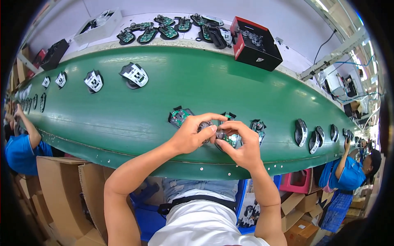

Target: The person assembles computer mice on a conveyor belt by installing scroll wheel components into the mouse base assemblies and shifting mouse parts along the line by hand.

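Note:
My left hand (pixel 192 132) is closed, thumb and fingers pinching a small dark, roundish part (pixel 203 126). Opposite it, my right hand (pixel 244 144) grips a small translucent grey piece (pixel 221 134) with thumb and forefinger. The two parts are close together; whether they touch, I cannot tell. Under my hands on the green belt (pixel 176 90) lie open computer mouse bases with green circuit boards: one mouse base (pixel 179 116) beside my left hand, another mouse base (pixel 232 140) partly covered by my right fingers, and a third mouse base (pixel 258 125) just beyond my right hand.
White-and-black mouse shells (pixel 134 75) lie along the belt's far left; dark mouse shells (pixel 301 132) sit at the right. Several circuit-board assemblies (pixel 167 31) rest on the back shelf beside a black-and-red box (pixel 258 45) of small parts. Co-workers in blue sit at both ends. Cardboard boxes (pixel 61 192) stand below left.

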The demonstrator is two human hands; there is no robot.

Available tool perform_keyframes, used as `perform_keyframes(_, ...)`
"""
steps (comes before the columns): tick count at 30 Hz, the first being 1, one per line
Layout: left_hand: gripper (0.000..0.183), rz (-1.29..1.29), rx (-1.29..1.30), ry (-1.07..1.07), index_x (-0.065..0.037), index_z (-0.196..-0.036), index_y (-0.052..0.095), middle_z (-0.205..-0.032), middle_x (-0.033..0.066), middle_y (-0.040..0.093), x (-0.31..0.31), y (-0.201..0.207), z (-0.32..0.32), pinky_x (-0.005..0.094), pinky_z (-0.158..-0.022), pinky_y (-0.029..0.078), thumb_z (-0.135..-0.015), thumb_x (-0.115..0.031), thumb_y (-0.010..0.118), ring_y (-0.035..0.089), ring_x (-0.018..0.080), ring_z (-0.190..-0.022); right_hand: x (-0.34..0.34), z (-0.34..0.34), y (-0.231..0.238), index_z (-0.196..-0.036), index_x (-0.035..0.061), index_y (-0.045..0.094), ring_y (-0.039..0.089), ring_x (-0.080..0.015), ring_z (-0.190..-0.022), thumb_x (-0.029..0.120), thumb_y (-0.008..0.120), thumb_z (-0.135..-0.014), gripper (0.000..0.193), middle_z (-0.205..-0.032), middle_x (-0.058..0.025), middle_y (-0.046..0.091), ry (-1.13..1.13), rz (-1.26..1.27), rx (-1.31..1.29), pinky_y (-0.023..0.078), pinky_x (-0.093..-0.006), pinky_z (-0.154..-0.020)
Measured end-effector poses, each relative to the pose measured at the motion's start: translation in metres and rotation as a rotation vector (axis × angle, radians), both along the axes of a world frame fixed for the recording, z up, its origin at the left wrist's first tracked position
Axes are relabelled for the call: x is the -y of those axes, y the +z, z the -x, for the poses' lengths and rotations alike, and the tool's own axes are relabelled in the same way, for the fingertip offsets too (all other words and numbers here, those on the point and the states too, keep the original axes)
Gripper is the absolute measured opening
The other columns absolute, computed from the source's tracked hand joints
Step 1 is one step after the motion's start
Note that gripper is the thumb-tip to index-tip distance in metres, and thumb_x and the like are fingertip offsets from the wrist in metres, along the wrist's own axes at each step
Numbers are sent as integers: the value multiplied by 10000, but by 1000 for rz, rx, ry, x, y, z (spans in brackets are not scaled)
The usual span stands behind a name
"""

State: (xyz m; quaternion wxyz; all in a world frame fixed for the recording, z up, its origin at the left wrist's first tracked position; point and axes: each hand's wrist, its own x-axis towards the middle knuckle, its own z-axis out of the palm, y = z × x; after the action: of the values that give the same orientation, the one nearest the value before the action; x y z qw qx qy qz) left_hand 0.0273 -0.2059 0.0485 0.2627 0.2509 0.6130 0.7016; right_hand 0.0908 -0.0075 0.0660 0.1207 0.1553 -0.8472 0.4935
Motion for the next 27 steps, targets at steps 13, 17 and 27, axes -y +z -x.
perform_keyframes(13, 217, 10, -95, 172, 4, -1057, 636, -696, 14, 635, 7, -13, 13, 215, -469, 361, -970, -167, 535, 433, 28, -501, -40, 9, -1, -1199, -55, 648, 640, -175, -1031, -89, 721, -821, 386, -1102, -94, 593, -32, 491, 229, 530, -284, -911)
perform_keyframes(17, 188, 45, -46, 175, -4, -1011, 641, -671, 18, 638, 8, -4, 12, 239, -562, 427, -955, -167, 567, 538, 42, -595, -39, 16, -7, -1206, -49, 653, 659, -168, -976, -80, 722, -830, 383, -1099, -108, 615, -107, 414, 186, 559, -301, -864)
perform_keyframes(27, 167, 46, -98, 203, 1, -991, 640, -663, 31, 639, 8, -9, 11, 248, -575, 459, -941, -145, 577, 571, 56, -601, -39, 25, -23, -1138, 38, 708, 661, -270, -804, 111, 803, -792, 366, -977, -114, 639, -164, -520, -118, 545, -377, -697)
